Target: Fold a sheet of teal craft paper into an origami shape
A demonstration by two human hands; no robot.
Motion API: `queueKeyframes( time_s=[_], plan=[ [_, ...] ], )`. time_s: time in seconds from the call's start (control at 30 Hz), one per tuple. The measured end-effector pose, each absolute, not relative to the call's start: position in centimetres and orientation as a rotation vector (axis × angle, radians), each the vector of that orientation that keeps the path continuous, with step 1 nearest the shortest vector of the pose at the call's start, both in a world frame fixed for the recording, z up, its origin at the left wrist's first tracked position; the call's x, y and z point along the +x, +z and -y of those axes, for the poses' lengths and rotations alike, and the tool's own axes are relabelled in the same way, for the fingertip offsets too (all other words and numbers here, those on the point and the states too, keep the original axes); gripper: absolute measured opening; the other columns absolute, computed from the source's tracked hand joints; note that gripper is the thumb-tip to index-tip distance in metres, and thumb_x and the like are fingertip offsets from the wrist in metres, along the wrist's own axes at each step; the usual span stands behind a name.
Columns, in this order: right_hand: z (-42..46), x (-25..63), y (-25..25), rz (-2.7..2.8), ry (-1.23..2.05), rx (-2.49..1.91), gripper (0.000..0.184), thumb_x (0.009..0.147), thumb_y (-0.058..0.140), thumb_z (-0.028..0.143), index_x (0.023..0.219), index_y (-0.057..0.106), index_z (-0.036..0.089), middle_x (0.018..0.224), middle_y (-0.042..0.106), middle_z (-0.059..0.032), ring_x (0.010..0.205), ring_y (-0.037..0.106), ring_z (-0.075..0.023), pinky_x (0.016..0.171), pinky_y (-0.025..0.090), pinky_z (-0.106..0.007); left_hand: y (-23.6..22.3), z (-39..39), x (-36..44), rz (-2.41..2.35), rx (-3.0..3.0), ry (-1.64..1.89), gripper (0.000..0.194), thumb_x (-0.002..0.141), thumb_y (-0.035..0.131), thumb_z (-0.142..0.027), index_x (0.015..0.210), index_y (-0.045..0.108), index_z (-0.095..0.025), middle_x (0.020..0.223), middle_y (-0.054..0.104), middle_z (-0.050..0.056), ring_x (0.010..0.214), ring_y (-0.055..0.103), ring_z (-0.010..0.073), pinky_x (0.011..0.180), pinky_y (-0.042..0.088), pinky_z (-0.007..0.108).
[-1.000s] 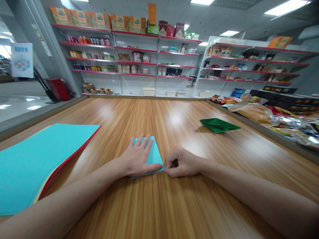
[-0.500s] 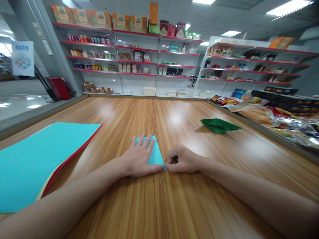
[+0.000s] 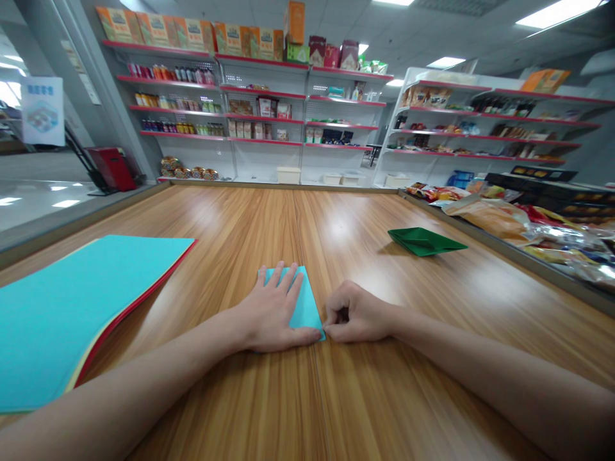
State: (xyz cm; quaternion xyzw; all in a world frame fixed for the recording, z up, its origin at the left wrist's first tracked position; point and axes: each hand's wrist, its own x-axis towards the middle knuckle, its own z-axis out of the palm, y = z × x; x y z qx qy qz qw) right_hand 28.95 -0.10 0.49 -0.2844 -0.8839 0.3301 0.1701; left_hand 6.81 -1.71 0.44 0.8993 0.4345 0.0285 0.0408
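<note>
A small sheet of light blue paper [image 3: 306,310], seemingly folded, lies flat on the wooden table [image 3: 269,410] in the middle. My left hand [image 3: 275,314] rests on it with the fingers spread, covering much of its left part. At the paper's near right corner is my right hand [image 3: 356,312], its fingers curled and thumb against the forefinger. Whether that pinch has the paper's corner in it is hard to see. To the right and farther back sits a folded green paper boat [image 3: 425,242].
Large sheets of blue paper [image 3: 91,301], with yellowish and red ones beneath, are stacked at the left. Bagged snacks [image 3: 500,221] lie beyond the table's right edge. Shelves of goods [image 3: 259,118] stand behind the far edge.
Both hands and the small blue paper have shifted slightly toward me and to the right. My left hand stays spread on the paper, and my right stays curled at its corner.
</note>
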Motion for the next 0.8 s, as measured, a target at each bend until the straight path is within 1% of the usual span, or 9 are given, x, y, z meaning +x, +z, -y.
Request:
queueKeyframes(
  time_s=[0.1, 0.2, 0.3, 0.4, 0.6, 0.7, 0.8],
  plan=[
    [0.0, 29.0, 0.5, 2.5, 0.907, -0.791, 0.012, 0.066, 0.06, 0.015, 0.054, 0.061, 0.011, 0.049, 0.055, 0.0021, 0.045, 0.044, -0.0057, 0.041, 0.032, -0.016, 0.7, 2.2, 7.1, -1.286, 2.756, 0.074, 0.105, 0.075, 0.025, -0.082, 0.149, 0.01, -0.009, 0.155, 0.005, 0.019, 0.139, 0.002, 0.043, 0.107, 0.007, 0.062],
    [0.2, 29.1, 0.7, 2.507, 0.895, -0.721, 0.013, 0.066, 0.059, 0.012, 0.053, 0.06, 0.011, 0.048, 0.054, 0.0026, 0.043, 0.043, -0.0049, 0.042, 0.031, -0.016, 1.0, 2.6, 7.2, -1.268, 2.745, 0.078, 0.108, 0.073, 0.023, -0.084, 0.149, 0.011, -0.008, 0.154, 0.006, 0.02, 0.139, 0.003, 0.0433, 0.108, 0.007, 0.062],
    [0.6, 29.1, 0.8, 2.538, 0.982, -0.589, 0.012, 0.065, 0.059, 0.012, 0.054, 0.062, 0.011, 0.05, 0.056, 0.0012, 0.044, 0.045, -0.0056, 0.042, 0.033, -0.016, 1.1, 2.7, 7.3, -1.277, 2.729, 0.079, 0.11, 0.072, 0.023, -0.085, 0.149, 0.01, -0.007, 0.154, 0.007, 0.021, 0.139, 0.004, 0.0434, 0.107, 0.007, 0.062],
    [1.0, 28.9, 1.0, 2.568, 1.057, -0.52, 0.011, 0.066, 0.059, 0.013, 0.057, 0.064, 0.011, 0.051, 0.058, 0.0001, 0.045, 0.048, -0.0065, 0.043, 0.035, -0.016, 1.0, 2.7, 7.3, -1.284, 2.724, 0.07, 0.11, 0.071, 0.024, -0.085, 0.149, 0.008, -0.009, 0.155, 0.006, 0.018, 0.139, 0.003, 0.0428, 0.108, 0.007, 0.062],
    [0.9, 29.0, 0.7, 2.582, 0.984, -0.619, 0.012, 0.067, 0.06, 0.014, 0.056, 0.064, 0.01, 0.052, 0.06, -0.0005, 0.045, 0.048, -0.0064, 0.043, 0.035, -0.017, 1.1, 2.7, 7.3, -1.27, 2.726, 0.046, 0.108, 0.072, 0.026, -0.084, 0.15, 0.007, -0.01, 0.155, 0.004, 0.018, 0.139, 0.001, 0.0425, 0.108, 0.007, 0.062],
    [0.6, 29.1, 0.6, 2.584, 0.935, -0.654, 0.015, 0.069, 0.06, 0.018, 0.056, 0.063, 0.01, 0.051, 0.059, 0.0004, 0.044, 0.047, -0.006, 0.042, 0.033, -0.016, 1.1, 2.7, 7.3, -1.261, 2.73, 0.041, 0.107, 0.073, 0.028, -0.083, 0.15, 0.006, -0.01, 0.155, 0.004, 0.018, 0.139, 0.001, 0.0429, 0.107, 0.006, 0.062],
    [0.3, 29.2, 0.7, 2.572, 0.889, -0.701, 0.016, 0.069, 0.061, 0.018, 0.055, 0.063, 0.011, 0.049, 0.056, 0.0015, 0.043, 0.045, -0.0055, 0.041, 0.032, -0.016, 1.2, 2.6, 7.3, -1.256, 2.733, 0.044, 0.105, 0.074, 0.028, -0.082, 0.15, 0.007, -0.011, 0.155, 0.005, 0.018, 0.139, 0.0, 0.043, 0.107, 0.006, 0.063]
  ],
)
